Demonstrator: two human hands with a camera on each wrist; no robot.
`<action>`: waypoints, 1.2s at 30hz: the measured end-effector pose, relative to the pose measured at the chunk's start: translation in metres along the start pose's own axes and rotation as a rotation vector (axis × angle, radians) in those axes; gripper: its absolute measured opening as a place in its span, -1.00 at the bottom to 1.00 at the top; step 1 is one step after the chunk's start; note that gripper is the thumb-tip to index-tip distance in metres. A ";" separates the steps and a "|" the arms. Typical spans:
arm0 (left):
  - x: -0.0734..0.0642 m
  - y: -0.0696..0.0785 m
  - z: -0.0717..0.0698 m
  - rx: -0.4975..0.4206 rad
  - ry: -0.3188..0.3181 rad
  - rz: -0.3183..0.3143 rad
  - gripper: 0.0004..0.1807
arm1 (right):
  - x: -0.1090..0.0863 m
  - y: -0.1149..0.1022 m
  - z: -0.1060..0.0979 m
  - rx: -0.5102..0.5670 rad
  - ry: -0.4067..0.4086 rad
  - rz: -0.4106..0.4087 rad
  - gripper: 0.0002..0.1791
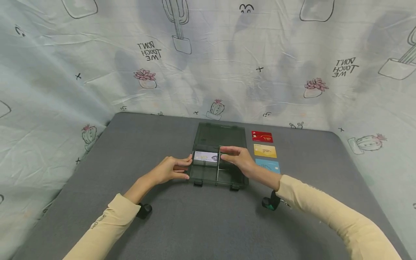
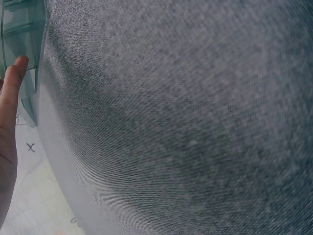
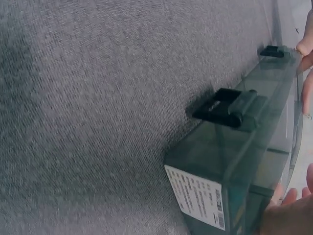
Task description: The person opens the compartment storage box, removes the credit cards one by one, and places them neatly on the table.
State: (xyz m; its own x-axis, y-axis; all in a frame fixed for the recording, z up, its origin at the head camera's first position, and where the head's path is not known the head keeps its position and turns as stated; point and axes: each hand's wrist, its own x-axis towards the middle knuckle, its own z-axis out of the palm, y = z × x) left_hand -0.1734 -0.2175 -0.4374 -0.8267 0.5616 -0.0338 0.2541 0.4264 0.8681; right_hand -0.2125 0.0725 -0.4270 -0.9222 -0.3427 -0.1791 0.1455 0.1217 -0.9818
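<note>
A dark translucent plastic box [image 1: 203, 175] lies with its lid [image 1: 222, 135] folded back, its near half split into compartments by dividers. In the upper left compartment rests a white VIP card [image 1: 205, 156]. My left hand [image 1: 169, 169] touches the box's left side, index finger and thumb spread apart; the left wrist view shows one straight finger beside the wall. Over the middle divider, just right of the white card, is my right hand [image 1: 238, 159], its thumb and index fingertips apart. Nothing shows between them. In the right wrist view its fingers [image 3: 289, 197] reach over the box wall.
Right of the box, a red VIP card [image 1: 262, 137], a yellow card [image 1: 264, 151] and a blue card [image 1: 268, 165] lie in a column on the grey table [image 1: 201, 224]. Two black latches [image 1: 234, 187] stick out at the box's front. A printed curtain [image 1: 208, 65] hangs behind.
</note>
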 end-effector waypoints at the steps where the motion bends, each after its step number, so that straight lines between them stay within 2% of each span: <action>1: 0.000 0.000 0.000 0.000 0.000 -0.001 -0.30 | 0.000 -0.001 0.000 0.003 -0.002 0.013 -0.54; 6: 0.000 -0.001 0.000 -0.001 -0.002 0.001 -0.30 | 0.002 -0.006 -0.001 -0.029 -0.048 0.037 -0.53; 11: -0.001 0.000 -0.001 -0.007 -0.001 -0.002 -0.30 | 0.006 -0.010 0.000 -0.118 -0.087 0.044 -0.52; 25: 0.001 -0.001 0.000 -0.009 -0.005 -0.008 -0.30 | 0.013 -0.020 0.008 -0.212 -0.096 0.095 -0.55; 30: 0.002 0.000 0.000 -0.021 -0.005 -0.014 -0.30 | 0.017 -0.026 0.015 -0.337 -0.083 0.139 -0.57; 36: 0.001 0.000 0.000 -0.026 -0.002 -0.023 -0.30 | 0.020 -0.029 0.020 -0.508 -0.078 0.139 -0.58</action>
State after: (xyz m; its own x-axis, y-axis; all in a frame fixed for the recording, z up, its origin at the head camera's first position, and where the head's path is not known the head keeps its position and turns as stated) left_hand -0.1742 -0.2167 -0.4375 -0.8312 0.5533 -0.0545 0.2220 0.4203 0.8798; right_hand -0.2277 0.0430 -0.4030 -0.8743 -0.3572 -0.3286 0.0548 0.6002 -0.7980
